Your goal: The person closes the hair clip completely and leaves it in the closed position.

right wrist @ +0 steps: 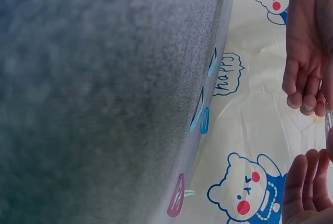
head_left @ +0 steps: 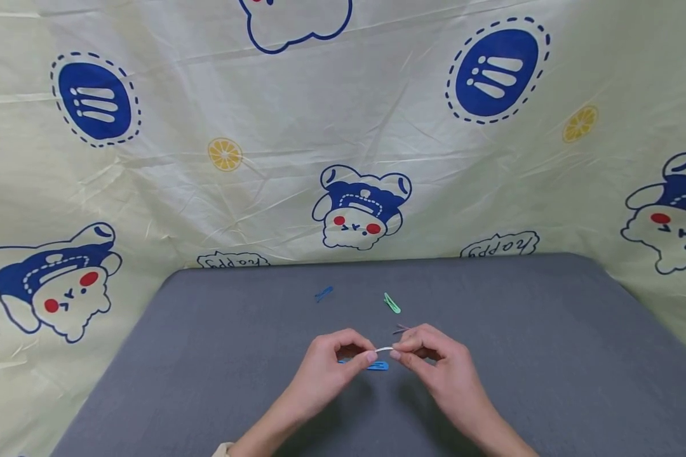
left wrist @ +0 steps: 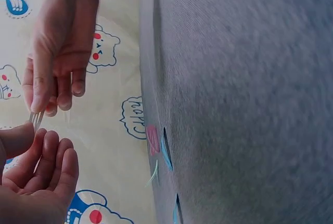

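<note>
Above the grey tabletop [head_left: 206, 381], in the head view, the left hand [head_left: 328, 367] and the right hand [head_left: 439, 362] pinch opposite ends of a white clip [head_left: 384, 349], each grip closed on it. A bright blue clip [head_left: 379, 366] shows partly behind the left hand; a mauve clip [head_left: 401, 329] lies beside the right, a green clip [head_left: 392, 303] and a dark blue clip [head_left: 323, 294] farther back. The left wrist view shows slots in the white clip. In the right wrist view, it reaches the picture's edge.

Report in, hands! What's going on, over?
Left hand, right hand: both pinching white snap hair clip. Bright blue snap hair clip: lying below. Nothing seen blocking.
</note>
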Tool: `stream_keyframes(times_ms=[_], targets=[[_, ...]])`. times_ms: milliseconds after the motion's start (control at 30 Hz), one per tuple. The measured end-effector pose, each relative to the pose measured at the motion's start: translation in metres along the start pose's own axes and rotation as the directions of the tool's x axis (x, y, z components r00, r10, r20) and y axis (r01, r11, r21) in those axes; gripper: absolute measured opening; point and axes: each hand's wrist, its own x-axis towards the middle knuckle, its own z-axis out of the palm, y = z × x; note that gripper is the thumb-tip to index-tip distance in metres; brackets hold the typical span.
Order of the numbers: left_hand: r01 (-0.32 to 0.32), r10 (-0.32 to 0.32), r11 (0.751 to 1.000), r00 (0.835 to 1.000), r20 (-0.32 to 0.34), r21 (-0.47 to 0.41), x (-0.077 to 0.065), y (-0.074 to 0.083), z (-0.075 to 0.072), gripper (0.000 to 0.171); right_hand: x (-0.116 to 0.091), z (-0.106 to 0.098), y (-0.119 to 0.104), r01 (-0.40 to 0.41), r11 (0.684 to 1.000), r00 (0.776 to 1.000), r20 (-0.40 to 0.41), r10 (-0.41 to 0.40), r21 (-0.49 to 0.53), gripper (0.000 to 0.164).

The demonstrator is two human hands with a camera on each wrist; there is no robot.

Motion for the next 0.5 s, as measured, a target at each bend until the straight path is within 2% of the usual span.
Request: stream_keyframes(times_ms=[100,233,333,500], targets=[[0.045,-0.044,0.998,0.999,0.022,-0.043,0.0019,-0.0032,-0.0005,0.003,0.0009,-0.0011,0.0000,-0.038,0.999,0.999,0.003,0.038,0.013,0.011],[0.069,-0.068,0.997,0.997,0.032,-0.042,0.0031,-0.0052,-0.0019,0.003,0.0023,-0.0029,-0.0013,-0.085,0.996,0.996,0.023,0.085,0.004,0.012],[0.056,-0.055,0.998,0.998,0.027,-0.013,0.0031,-0.0055,-0.0026,0.004,0.0031,-0.0037,-0.0026,-0.110,0.993,0.993,0.045,0.111,-0.029,0.013],[0.006,-0.007,0.998,1.000,0.015,0.066,0.0028,-0.0062,-0.0023,0.005,0.0036,-0.0043,-0.0036,-0.093,0.993,0.993,0.070,0.099,-0.077,0.020]])
